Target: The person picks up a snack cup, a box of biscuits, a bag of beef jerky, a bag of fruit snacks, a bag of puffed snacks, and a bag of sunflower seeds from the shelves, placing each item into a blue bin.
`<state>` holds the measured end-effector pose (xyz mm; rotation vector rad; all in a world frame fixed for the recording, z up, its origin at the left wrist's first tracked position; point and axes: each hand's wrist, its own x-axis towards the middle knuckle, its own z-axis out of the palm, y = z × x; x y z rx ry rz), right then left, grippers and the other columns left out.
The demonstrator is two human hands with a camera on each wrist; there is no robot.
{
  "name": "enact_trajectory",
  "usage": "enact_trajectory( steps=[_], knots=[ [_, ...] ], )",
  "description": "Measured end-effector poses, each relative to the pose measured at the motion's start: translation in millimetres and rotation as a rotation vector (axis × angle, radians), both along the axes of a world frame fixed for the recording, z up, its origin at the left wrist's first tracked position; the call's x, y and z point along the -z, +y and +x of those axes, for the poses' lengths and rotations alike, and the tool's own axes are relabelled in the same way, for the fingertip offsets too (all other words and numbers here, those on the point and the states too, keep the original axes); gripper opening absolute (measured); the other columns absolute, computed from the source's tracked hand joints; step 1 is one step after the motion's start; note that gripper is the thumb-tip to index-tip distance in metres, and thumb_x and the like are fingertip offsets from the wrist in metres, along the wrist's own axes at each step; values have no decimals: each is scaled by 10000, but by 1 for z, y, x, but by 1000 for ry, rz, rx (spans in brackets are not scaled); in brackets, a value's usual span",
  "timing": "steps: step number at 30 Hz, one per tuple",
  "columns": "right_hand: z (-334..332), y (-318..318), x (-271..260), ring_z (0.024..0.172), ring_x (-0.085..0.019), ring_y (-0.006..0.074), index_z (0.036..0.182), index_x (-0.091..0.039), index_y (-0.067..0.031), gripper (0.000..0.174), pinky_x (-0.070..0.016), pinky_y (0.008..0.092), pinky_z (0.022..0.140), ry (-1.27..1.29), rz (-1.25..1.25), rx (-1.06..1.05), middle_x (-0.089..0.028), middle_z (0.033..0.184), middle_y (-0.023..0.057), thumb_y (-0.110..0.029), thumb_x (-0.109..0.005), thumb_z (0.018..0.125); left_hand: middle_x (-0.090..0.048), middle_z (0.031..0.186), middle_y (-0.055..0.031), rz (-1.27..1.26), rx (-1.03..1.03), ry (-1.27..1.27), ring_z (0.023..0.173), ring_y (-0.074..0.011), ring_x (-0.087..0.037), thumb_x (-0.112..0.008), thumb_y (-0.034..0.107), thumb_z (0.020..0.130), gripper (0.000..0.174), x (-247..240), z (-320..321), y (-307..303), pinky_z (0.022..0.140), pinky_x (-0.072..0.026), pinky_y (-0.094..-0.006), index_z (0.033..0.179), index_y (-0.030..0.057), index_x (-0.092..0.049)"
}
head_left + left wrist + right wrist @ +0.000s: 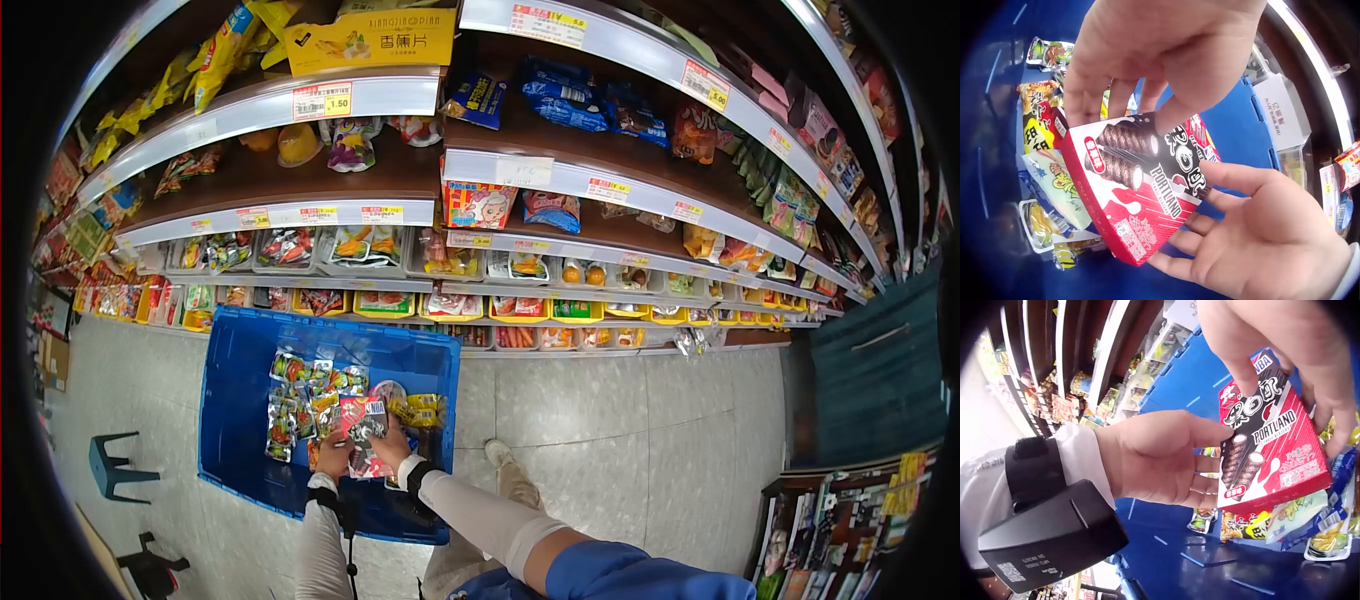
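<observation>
Both hands hold a flat red, black and white snack box [1141,181] above the blue crate. Its printed face, with pictures of chocolate wafer rolls and the word PORTLAND, is turned up. My left hand [335,456] grips one side, thumb on the front and fingers behind. On the opposite side my right hand [392,446] holds it, also with the thumb on the printed face. Beneath the box, the blue crate [330,335] contains several shiny snack packets [282,425] and a yellow packet [424,405]. A yellow and red bag [1036,115] shows below the box in the left wrist view.
Snack shelves [300,210] rise beyond the crate, with low trays of packets [365,245] at their base. A dark green stool [120,467] stands on the tiled floor [640,420] at left. Another rack [840,530] stands at lower right.
</observation>
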<state>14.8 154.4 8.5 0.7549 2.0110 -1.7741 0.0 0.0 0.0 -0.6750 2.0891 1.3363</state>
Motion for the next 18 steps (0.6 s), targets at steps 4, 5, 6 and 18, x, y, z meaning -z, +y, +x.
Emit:
enact_trajectory(
  steps=[4, 5, 6, 18],
  knots=[
    [-11, -26, 26, 1133, -453, 384, 1368, -175, -36, 778, -377, 394, 945, -132, 69, -9, -442, 1249, 252, -269, -602, 761, -613, 702, -59, 115, -12, -3, 476, -114, -522, -621, 125, 760, 232, 45, -9, -21, 399, -388, -267, 962, 14, -600],
    [-9, -26, 41, 1146, -436, 390, 1383, -156, -69, 801, -366, 403, 960, -195, 78, -6, -422, 1274, 241, -302, -596, 756, -612, 701, -61, 155, -12, -18, 478, -112, -520, -620, 122, 759, 252, 54, -7, -16, 399, -385, -269, 981, 8, -588],
    [-6, -21, 43, 1146, -436, 390, 1383, -156, -69, 801, -366, 403, 960, -200, 93, 0, -422, 1274, 241, -302, -596, 756, -617, 722, -63, 163, 14, -72, 507, -121, -533, -617, 113, 759, 278, 43, -5, -5, 425, -388, -272, 1007, -2, -566],
    [5, -30, 71, 1104, -480, 394, 1394, -77, -50, 863, -393, 402, 937, -283, 82, -127, -452, 1228, 278, -343, -569, 748, -621, 763, -95, 172, 229, -74, 598, -150, -564, -666, 156, 727, 401, 92, 2, -22, 512, -441, -286, 1050, -23, -510]
  ],
)
